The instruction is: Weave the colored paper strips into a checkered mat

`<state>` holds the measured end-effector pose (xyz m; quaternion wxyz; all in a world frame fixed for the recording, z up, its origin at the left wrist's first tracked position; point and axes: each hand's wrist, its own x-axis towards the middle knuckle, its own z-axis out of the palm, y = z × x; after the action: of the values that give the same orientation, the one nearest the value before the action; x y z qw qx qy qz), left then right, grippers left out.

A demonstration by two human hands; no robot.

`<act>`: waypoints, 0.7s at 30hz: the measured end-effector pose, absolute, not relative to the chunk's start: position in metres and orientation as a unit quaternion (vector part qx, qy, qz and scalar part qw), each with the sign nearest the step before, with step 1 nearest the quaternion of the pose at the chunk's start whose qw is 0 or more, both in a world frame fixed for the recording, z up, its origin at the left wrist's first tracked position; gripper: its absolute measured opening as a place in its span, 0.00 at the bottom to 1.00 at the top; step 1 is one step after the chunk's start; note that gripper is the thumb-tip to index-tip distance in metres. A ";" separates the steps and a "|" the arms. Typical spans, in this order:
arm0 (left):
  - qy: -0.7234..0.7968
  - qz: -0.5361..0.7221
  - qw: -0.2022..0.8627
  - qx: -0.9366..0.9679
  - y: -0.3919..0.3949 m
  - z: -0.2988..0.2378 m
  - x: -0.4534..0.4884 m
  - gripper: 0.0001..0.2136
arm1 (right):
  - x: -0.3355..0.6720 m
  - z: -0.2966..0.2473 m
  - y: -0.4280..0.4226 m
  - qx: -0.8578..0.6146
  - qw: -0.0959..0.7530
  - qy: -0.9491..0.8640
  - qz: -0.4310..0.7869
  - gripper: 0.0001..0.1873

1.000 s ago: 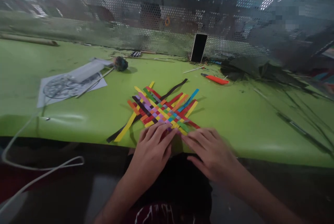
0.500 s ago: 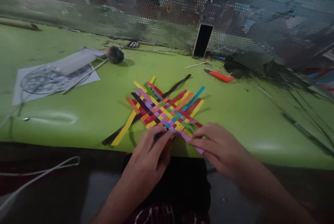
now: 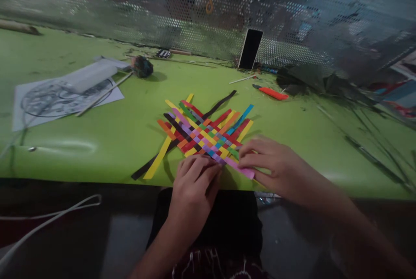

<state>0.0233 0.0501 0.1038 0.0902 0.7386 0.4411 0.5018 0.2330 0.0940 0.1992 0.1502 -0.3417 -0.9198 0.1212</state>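
Observation:
A woven mat of coloured paper strips [image 3: 208, 134] lies near the front edge of the table, its loose strip ends fanning out on several sides. My left hand [image 3: 196, 181] pinches the mat's near edge, with thumb and fingers pressed together there. At the near right corner, my right hand [image 3: 271, 164] has its fingers closed on the strips beside a pink strip [image 3: 240, 168], whose end sticks out below the fingertips. Yellow and black strip ends stretch out to the lower left. My fingers hide part of the mat's near edge.
On the green table [image 3: 107, 136] a printed sheet [image 3: 35, 116] lies at left, near a dark round lump [image 3: 142, 66]. A phone [image 3: 250, 49] leans against the perforated metal screen [image 3: 208, 23]. An orange-handled cutter [image 3: 273, 93] and dark leaves [image 3: 305, 80] lie at right.
My right hand has shifted slightly up, and more of the pink strip's end shows flat below its fingers. My left hand's fingers have curled closer along the near edge.

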 end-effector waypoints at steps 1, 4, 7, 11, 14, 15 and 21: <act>0.437 0.504 0.090 0.739 0.050 0.104 0.023 0.07 | 0.231 0.197 0.096 -0.330 0.153 -0.924 0.116 0.09; 0.436 0.504 0.092 0.740 0.050 0.103 0.022 0.08 | 0.229 0.183 0.103 -0.298 0.162 -0.935 0.101 0.10; 0.439 0.502 0.090 0.740 0.050 0.103 0.022 0.09 | 0.230 0.168 0.106 -0.292 0.158 -0.939 0.094 0.11; 0.426 0.499 0.087 0.750 0.049 0.102 0.020 0.08 | 0.232 0.161 0.104 -0.293 0.160 -0.940 0.068 0.10; 0.403 0.490 0.084 0.769 0.048 0.100 0.016 0.10 | 0.232 0.163 0.102 -0.303 0.161 -0.936 0.076 0.11; 0.397 0.485 0.081 0.775 0.048 0.100 0.014 0.11 | 0.232 0.163 0.102 -0.308 0.163 -0.933 0.090 0.11; 0.377 0.458 0.048 0.803 0.047 0.097 0.010 0.14 | 0.230 0.162 0.104 -0.359 0.202 -0.899 0.149 0.12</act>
<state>0.0100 0.0469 0.0974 0.0485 0.8032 0.3774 0.4583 0.2296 0.1038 0.1618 0.2017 -0.3588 -0.8991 0.1492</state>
